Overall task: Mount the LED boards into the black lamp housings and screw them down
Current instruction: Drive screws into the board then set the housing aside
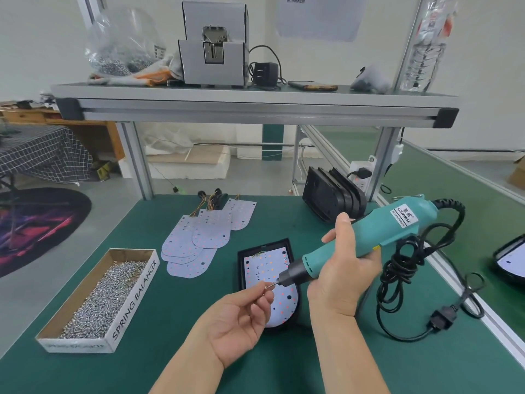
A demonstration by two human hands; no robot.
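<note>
The black lamp housing lies flat on the green bench with an LED board seated inside it. Directly over that housing, the right hand is clenched round the teal electric screwdriver, bit tilted down and left. The left hand pinches a small screw between thumb and fingertip, right at the bit's tip, above the board.

Left of the housing sits an open box of screws. Beyond the housing to the left lie fanned loose boards. Behind the housing to the right spare housings stand on edge. The screwdriver's coiled cable lies right of the housing, near the bench's aluminium edge rail. Bare mat stretches in front of the housing.
</note>
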